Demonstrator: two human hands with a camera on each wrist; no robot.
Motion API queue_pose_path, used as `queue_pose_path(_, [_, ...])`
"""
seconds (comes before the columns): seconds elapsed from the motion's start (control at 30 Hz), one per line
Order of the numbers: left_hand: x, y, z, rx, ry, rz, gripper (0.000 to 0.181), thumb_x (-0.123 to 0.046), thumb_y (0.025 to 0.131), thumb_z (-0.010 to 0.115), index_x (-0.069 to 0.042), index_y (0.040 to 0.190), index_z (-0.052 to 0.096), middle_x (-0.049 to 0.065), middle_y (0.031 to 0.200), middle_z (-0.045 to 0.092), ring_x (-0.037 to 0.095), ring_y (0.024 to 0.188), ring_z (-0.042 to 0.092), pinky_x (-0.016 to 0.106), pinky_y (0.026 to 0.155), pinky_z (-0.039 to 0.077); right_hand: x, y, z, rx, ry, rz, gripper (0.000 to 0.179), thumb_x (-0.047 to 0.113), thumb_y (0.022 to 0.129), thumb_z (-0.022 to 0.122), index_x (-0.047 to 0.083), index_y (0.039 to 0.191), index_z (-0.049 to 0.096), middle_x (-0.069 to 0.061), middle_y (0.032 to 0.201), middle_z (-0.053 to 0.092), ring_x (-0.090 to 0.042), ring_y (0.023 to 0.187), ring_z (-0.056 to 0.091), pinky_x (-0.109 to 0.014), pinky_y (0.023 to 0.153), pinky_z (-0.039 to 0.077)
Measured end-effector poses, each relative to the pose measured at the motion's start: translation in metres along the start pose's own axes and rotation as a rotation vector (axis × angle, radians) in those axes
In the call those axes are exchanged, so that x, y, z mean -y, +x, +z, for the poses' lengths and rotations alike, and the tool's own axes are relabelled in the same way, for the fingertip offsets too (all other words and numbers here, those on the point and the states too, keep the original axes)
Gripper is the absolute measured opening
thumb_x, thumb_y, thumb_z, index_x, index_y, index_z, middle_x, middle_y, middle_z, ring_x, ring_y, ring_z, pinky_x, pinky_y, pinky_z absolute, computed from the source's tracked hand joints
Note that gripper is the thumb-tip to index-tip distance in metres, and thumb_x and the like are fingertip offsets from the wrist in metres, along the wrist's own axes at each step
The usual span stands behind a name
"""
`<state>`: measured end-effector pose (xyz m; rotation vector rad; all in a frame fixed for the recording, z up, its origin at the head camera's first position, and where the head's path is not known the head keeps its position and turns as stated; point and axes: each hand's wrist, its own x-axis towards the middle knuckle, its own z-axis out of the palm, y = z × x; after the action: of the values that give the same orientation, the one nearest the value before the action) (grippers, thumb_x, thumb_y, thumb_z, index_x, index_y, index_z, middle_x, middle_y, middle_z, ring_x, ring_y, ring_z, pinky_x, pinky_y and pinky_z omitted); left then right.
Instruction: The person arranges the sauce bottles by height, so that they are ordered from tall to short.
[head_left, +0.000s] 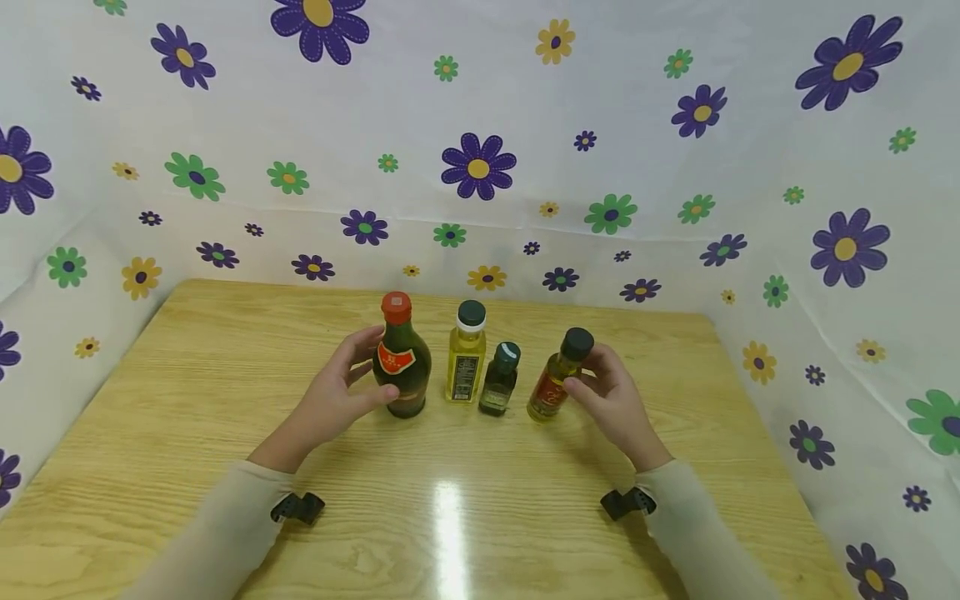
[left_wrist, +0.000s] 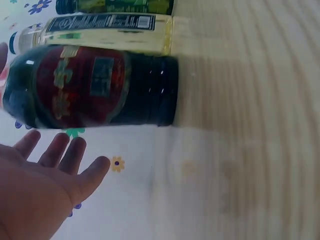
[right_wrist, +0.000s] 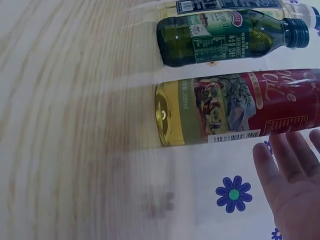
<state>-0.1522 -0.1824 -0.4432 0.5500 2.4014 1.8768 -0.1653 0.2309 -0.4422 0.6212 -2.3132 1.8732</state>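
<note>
We see the left hand (head_left: pixel 337 404) spread loosely around the upright red-capped bottle (head_left: pixel 408 371), its fingers not clenched. Right of those fingers, on the counter (head_left: pixel 375 483), stand a yellow oil bottle (head_left: pixel 465 375) and a small green bottle (head_left: pixel 498 382). Then the red-labelled bottle (head_left: pixel 550 392) stands beside the right hand (head_left: pixel 617 408), whose fingers lie loosely extended; contact we can't judge.

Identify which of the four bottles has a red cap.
The large dark bottle, leftmost in the head view; the other three bottles have dark caps, not red.
</note>
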Motion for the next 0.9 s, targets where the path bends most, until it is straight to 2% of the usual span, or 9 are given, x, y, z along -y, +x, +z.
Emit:
queue_pose_path(0.23, [0.0,0.002,0.009,-0.057,-0.035,-0.028,0.084,-0.013,0.091,0.08,-0.017,0.159,0.032,0.011,0.152,0.045,0.033,0.141,0.042,0.061,0.119,0.033,0.0,0.003,0.006,-0.03,-0.036,0.026,0.035,0.0,0.1,0.065,-0.003,0.133,0.055,0.008,0.123,0.063,-0.007,0.119,0.061,-0.019,0.099,0.053])
queue_pose_path(0.5, [0.001,0.005,0.016,-0.057,0.007,-0.084,0.085,-0.022,0.089,0.084,-0.018,0.158,0.034,0.01,0.15,0.048,0.033,0.14,0.043,0.065,0.119,0.031,0.0,0.001,0.008,-0.027,-0.013,0.029,0.033,0.002,0.102,0.063,-0.004,0.134,0.054,0.008,0.123,0.063,-0.008,0.118,0.061,-0.02,0.099,0.053])
queue_pose_path(0.67, [-0.001,0.008,0.017,-0.06,0.024,-0.093,0.085,-0.026,0.089,0.084,-0.02,0.158,0.035,0.008,0.151,0.047,0.032,0.142,0.041,0.067,0.119,0.029,-0.001,0.001,0.008,-0.037,-0.017,0.026,0.033,0.001,0.102,0.062,-0.004,0.134,0.054,0.01,0.123,0.063,-0.008,0.117,0.061,-0.02,0.098,0.052])
queue_pose_path(0.9, [-0.003,0.006,0.021,-0.067,0.031,-0.128,0.088,-0.029,0.088,0.085,-0.023,0.159,0.033,0.008,0.15,0.048,0.031,0.14,0.043,0.067,0.115,0.033,-0.004,0.0,0.008,-0.028,-0.044,0.011,0.036,0.0,0.102,0.061,-0.004,0.138,0.056,0.013,0.127,0.062,-0.005,0.121,0.06,-0.019,0.099,0.052])
